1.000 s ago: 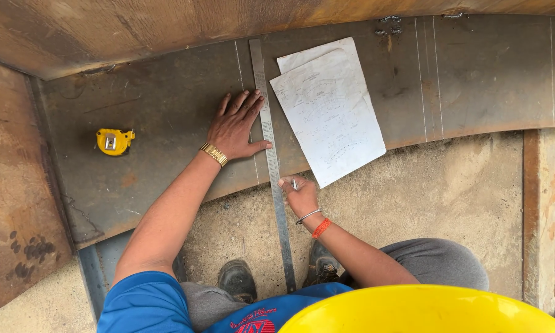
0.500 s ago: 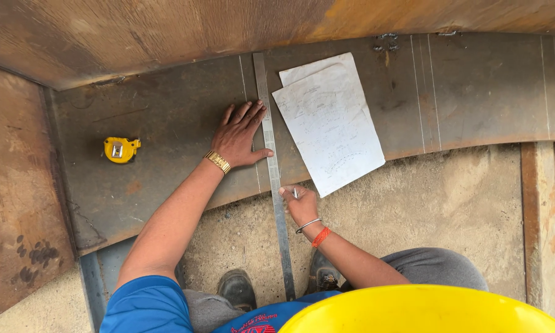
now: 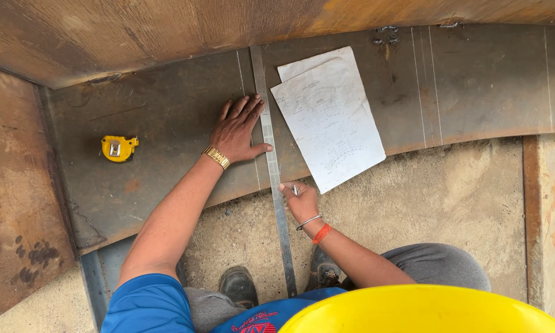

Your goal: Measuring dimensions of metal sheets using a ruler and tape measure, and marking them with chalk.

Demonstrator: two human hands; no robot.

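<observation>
The left hand (image 3: 239, 131) lies flat, fingers spread, on a dull grey steel plate (image 3: 166, 123), its thumb pressing the edge of a long, thin metal ruler (image 3: 273, 179) that runs across the plate and over the rough concrete floor (image 3: 450, 197). The right hand (image 3: 301, 202) is clenched around a small marking tool (image 3: 294, 190) touching the ruler. Creased paper sheets (image 3: 330, 117) lie just beside it. A yellow tape measure (image 3: 118, 148) sits well apart.

Lay well left on the plate (image 3: 166, 123): yellow tape measure (image 3: 118, 148). Rested right, overlapping: two drawing sheets (image 3: 330, 120). Showed below: concrete floor (image 3: 450, 197), yellow helmet (image 3: 425, 311), boots (image 3: 239, 287).
</observation>
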